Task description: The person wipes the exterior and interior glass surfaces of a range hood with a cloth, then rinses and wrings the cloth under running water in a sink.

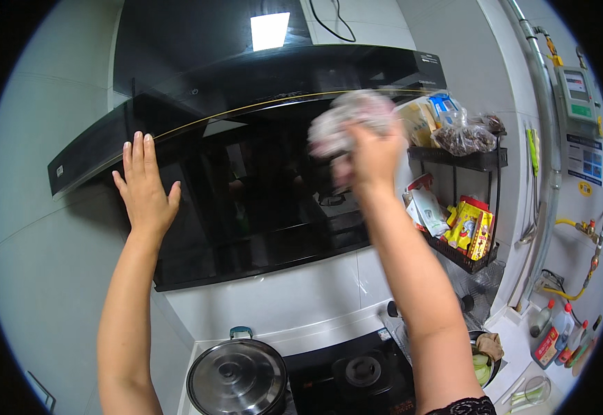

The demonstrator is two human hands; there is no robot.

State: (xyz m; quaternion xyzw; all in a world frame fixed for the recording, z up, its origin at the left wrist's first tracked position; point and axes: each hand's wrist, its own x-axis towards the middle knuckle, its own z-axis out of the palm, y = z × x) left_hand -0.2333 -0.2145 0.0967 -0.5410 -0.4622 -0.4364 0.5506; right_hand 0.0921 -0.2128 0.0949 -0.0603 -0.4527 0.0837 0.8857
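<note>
A black glass range hood (260,207) fills the wall before me. My right hand (379,158) grips a crumpled whitish-and-pink cloth (350,119) at the right part of the hood's front, just under the gold trim line. Motion blurs both cloth and hand. On the left, my left hand (145,181) is spread flat with its fingertips at the hood's lower left edge, and it holds nothing. Whether the left palm touches the glass I cannot tell.
Below stand a lidded metal pot (236,378) and a black cooktop (353,376). A black wire rack (457,158) with food packets hangs close by my right forearm. Farther right are a gas pipe (553,155), a meter (579,98) and several bottles (555,337).
</note>
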